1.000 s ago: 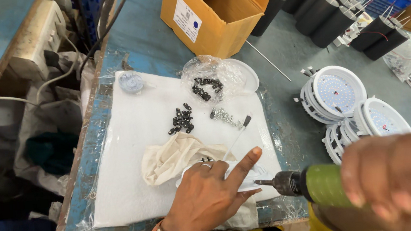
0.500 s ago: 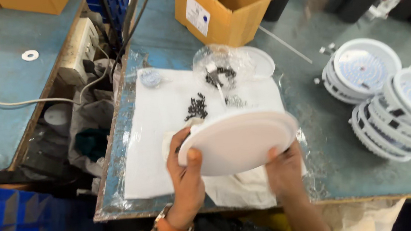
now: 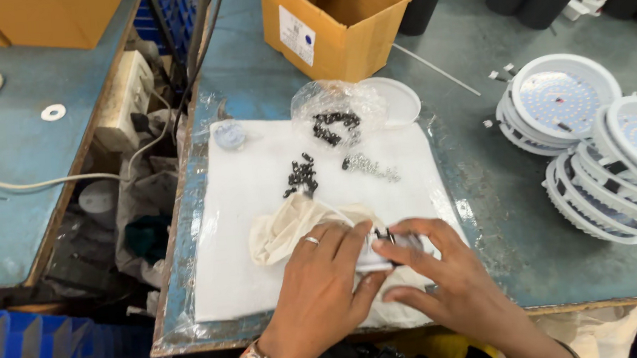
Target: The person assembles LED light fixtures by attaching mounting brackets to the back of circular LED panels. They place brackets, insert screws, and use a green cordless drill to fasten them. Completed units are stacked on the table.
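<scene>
Both hands meet low on the white pad (image 3: 262, 229), over a crumpled cloth (image 3: 285, 231). The left hand (image 3: 320, 300) and the right hand (image 3: 448, 286) each pinch one end of a small white part (image 3: 385, 253) with a dark clip, fingers closed on it. Black screws (image 3: 302, 176) lie further up the pad, and stacked round lamps (image 3: 597, 157) sit well apart at the right

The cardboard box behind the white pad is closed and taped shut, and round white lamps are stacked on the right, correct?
Not quite: the head view shows the cardboard box open, flaps up. It does stand behind the white pad, with round white lamps stacked on the right.
</scene>
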